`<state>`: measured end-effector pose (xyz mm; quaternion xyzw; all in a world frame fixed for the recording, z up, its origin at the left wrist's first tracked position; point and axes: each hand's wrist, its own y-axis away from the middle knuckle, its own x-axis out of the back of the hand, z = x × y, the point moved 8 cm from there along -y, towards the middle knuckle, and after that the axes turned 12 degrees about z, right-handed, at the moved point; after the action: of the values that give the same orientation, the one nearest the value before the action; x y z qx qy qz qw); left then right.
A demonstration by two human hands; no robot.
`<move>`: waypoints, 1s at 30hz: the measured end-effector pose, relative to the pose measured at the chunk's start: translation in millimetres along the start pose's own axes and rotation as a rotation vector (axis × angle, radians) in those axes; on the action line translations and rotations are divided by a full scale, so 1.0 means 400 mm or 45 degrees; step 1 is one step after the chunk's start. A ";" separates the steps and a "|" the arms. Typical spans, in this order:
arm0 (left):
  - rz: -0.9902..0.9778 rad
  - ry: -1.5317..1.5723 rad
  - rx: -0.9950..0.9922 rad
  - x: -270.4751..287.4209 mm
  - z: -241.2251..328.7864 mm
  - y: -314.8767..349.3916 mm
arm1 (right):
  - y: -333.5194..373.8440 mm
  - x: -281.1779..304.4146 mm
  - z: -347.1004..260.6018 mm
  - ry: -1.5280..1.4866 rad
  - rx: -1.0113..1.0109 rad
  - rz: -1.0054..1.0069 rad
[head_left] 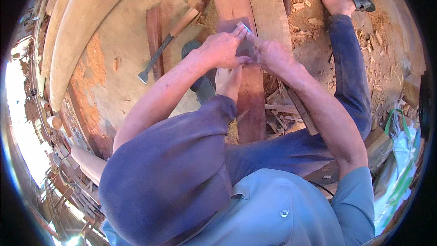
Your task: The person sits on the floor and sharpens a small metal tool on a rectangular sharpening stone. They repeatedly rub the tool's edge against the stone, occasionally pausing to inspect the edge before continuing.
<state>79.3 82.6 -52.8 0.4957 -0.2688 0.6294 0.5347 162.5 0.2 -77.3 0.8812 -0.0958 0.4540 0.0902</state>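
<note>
A small flat metal blade (246, 28) with a bright bluish edge sits between my two hands. My left hand (222, 49) has its fingers pressed on it from the left, and my right hand (274, 57) grips from the right. Just beneath lies a dark flat block (231, 24), perhaps a stone, on top of a reddish-brown wooden board (251, 105). My fingers hide most of the blade and part of the block. My bare left foot (227, 82) is close below my left hand, beside the board.
To the left lie a wooden-handled chisel (170, 38), a reddish wood strip (154, 36) and a dark slipper (203, 90). A pale plank (268, 7) adjoins the board. Wood chips (314, 20) litter the right. Large curved timbers (86, 23) stand far left; a white-green sack (400, 164) lies right.
</note>
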 end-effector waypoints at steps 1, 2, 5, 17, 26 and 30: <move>-0.095 0.008 0.031 -0.009 0.005 0.002 | 0.007 -0.004 0.004 -0.029 0.004 0.002; -0.190 0.015 0.063 -0.024 0.022 0.009 | 0.017 -0.005 0.011 -0.056 0.007 0.004; -0.207 0.102 -0.010 -0.069 0.085 0.092 | 0.148 -0.015 -0.011 0.145 -0.080 -0.268; -0.279 0.142 0.087 -0.050 0.062 0.049 | 0.088 0.009 -0.016 0.210 0.032 -0.149; 0.061 0.008 -0.027 -0.014 -0.020 -0.011 | -0.032 0.009 -0.019 0.237 0.050 -0.003; -0.177 0.088 0.030 -0.057 0.027 0.067 | 0.089 -0.035 -0.030 0.227 0.035 -0.045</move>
<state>56.5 56.3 -64.3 0.4975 -0.2078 0.6105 0.5802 136.2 -30.0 -79.2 0.8401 -0.0656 0.5301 0.0942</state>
